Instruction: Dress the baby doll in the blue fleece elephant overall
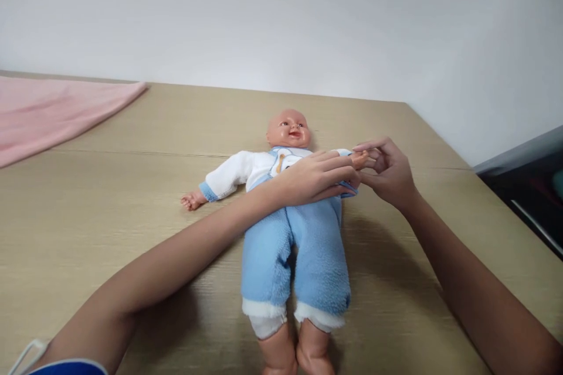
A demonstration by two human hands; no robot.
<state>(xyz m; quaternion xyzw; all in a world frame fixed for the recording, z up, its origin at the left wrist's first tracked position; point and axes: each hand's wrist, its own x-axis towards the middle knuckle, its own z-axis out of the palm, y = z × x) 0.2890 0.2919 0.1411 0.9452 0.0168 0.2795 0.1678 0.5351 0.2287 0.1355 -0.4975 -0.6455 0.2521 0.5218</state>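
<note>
A baby doll [268, 246] lies on its back on the wooden table, head at the far side and legs toward me. It wears a fluffy light blue and white outfit. Across its chest reaches my left hand [319, 179], its fingers closed around the sleeve on the doll's right-of-view arm, where a bit of blue cuff [348, 188] shows below them. My right hand [387, 173] pinches at the small doll hand [359, 159] that sticks out of this sleeve. Part of the sleeve is hidden behind my left fingers. The doll's other arm [226, 179] stretches out to the left.
A pink cloth [57, 111] lies at the far left of the wooden table [132, 217]. Behind the table is a white wall [264, 23]. Past the right edge stands a dark object [528, 187] that I cannot make out.
</note>
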